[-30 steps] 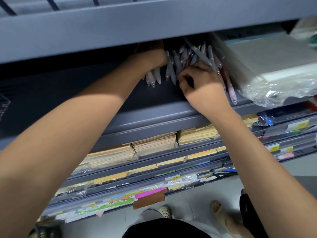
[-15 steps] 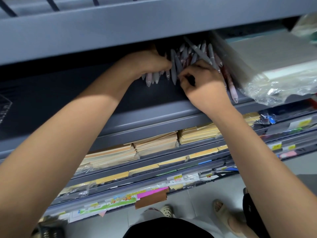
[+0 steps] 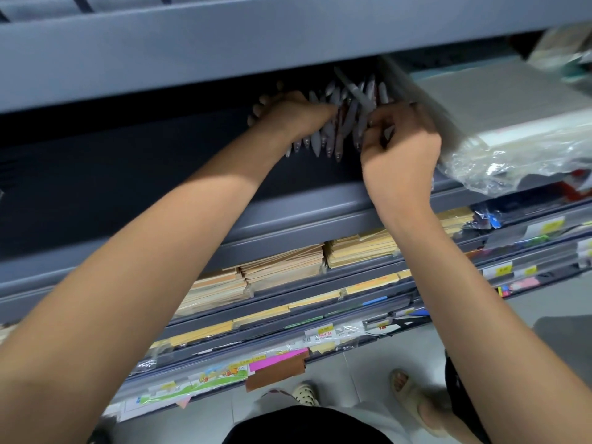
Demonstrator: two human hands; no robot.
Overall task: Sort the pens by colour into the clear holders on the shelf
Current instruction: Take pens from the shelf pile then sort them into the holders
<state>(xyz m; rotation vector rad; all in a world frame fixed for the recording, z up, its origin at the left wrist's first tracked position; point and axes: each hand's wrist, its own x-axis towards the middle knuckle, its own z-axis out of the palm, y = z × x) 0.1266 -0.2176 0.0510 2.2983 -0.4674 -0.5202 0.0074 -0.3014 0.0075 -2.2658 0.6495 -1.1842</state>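
Upper centre, under the shelf edge, left hand seems clamped on pens; right hand pinches pens beside the wrapped pack; bare shelf room lies left

A stationery shop: tiered grey metal shelves with yellow price labels along their edges, stacked brown envelopes below, and plastic-wrapped paper packs at the far right

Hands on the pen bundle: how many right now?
2. The left hand grips a bunch of pens from the left; the right hand, fingers curled, pinches among them on the right. No other hand shows.
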